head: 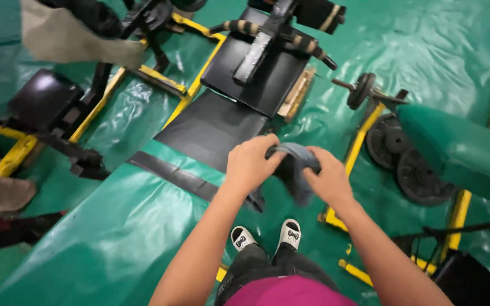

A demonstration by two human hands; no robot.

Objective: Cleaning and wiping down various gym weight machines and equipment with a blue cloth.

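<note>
Both hands grip a cloth (293, 170) above the green sheet (114, 226), over the feet. Left hand (250, 161) pinches its upper edge; right hand (327, 178) clutches the other side. Cloth dark grey-blue, crumpled, bunched, drooping between them. Black bench pad (211, 127) just beyond.
</note>
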